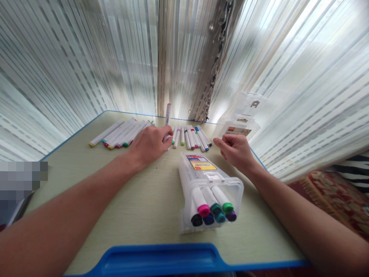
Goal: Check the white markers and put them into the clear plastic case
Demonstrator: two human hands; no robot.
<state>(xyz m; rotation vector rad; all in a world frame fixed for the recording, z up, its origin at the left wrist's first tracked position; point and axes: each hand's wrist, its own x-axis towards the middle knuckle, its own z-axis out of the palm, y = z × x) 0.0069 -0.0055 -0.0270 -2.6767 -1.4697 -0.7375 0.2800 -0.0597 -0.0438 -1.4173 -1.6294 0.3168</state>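
My left hand (pixel 150 144) is closed around a white marker (pixel 167 112) that stands upright, its orange-red cap pointing up. My right hand (pixel 236 149) hovers with its fingers curled in a loose pinch, and nothing shows in it. It is just right of a loose row of markers (pixel 191 137) lying on the table. A clear plastic marker case (pixel 201 181) lies on its side between my arms, open end toward me, with several markers inside. Another row of markers (pixel 121 134) lies left of my left hand.
The pale table (pixel 138 207) has a blue edge and a blue tray lip (pixel 158 261) at the front. A clear plastic lid (pixel 240 125) rests at the back right against striped curtains. A patterned rug (pixel 331 196) lies on the right.
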